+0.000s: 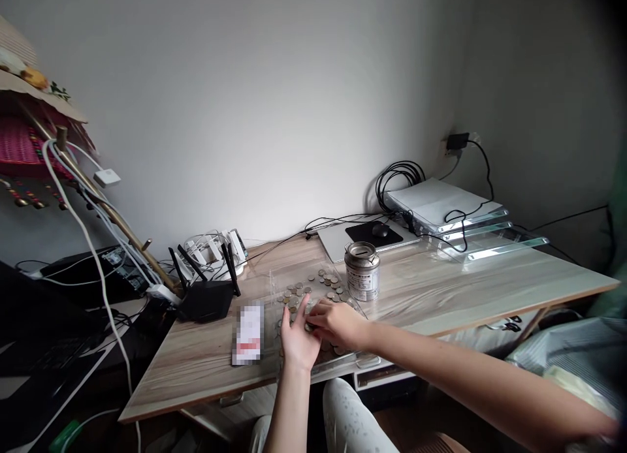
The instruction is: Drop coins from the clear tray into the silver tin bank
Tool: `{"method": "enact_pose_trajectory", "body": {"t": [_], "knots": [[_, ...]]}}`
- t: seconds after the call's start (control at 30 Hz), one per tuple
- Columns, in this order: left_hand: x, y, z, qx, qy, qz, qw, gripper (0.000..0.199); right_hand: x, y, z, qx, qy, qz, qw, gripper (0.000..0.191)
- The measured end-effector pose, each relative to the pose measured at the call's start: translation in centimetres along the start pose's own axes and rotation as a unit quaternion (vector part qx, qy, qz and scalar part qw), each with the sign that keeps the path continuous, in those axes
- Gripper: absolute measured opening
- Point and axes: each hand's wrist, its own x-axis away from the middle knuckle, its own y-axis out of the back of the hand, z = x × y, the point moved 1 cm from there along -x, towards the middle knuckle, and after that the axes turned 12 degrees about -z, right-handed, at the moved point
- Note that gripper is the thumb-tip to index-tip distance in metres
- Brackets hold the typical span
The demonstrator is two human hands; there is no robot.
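A pale wood-grain table carries a clear plastic tray near its front edge, strewn with loose round coins. A silver metal tin stands just behind. The left hand lies open, fingers apart; the right hand pinches coins beside it.

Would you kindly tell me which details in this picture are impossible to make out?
- Head view: the coins are too small to tell their kind or count.
- Whatever lies under the right hand and left hand: the hands cover it, so any grip cannot be told.
- The card: its face is blurred out.
- The tin: label too small to read.
- Dark lower left corner: items unclear.
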Motion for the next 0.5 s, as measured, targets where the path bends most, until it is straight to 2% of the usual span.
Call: {"method": "enact_pose_trajectory", "body": {"t": [0.07, 0.13, 0.2, 0.3, 0.33, 0.4, 0.5], "knots": [[-0.1, 0.3, 0.0, 0.011, 0.005, 0.006, 1.0, 0.049, 0.2, -0.8, 0.5, -0.004, -0.002, -0.015, 1.0, 0.022], [-0.3, 0.6, 0.0, 0.021, 0.01, 0.0, 1.0, 0.046, 0.1, 0.1, -0.3, -0.005, -0.007, -0.041, 0.999, 0.023], [-0.4, 0.8, 0.1, 0.026, 0.012, -0.007, 1.0, 0.044, -0.4, 2.4, -2.5, 0.018, -0.051, -0.096, 0.994, 0.024], [-0.6, 1.0, 0.2, 0.033, 0.01, -0.013, 0.999, 0.044, -1.3, 7.1, -7.6, 0.094, -0.158, -0.189, 0.964, 0.027], [-0.6, 1.0, 0.2, 0.033, 0.009, -0.015, 0.999, 0.044, -1.5, 8.5, -9.4, 0.121, -0.173, -0.189, 0.959, 0.026], [-0.7, 1.1, 0.2, 0.028, 0.006, -0.018, 0.999, 0.044, -1.7, 10.3, -12.4, 0.156, -0.172, -0.134, 0.963, 0.023], [-0.8, 1.1, 0.2, 0.025, 0.003, -0.019, 1.0, 0.043, -1.4, 11.0, -15.1, 0.179, -0.157, -0.049, 0.97, 0.02]]}}
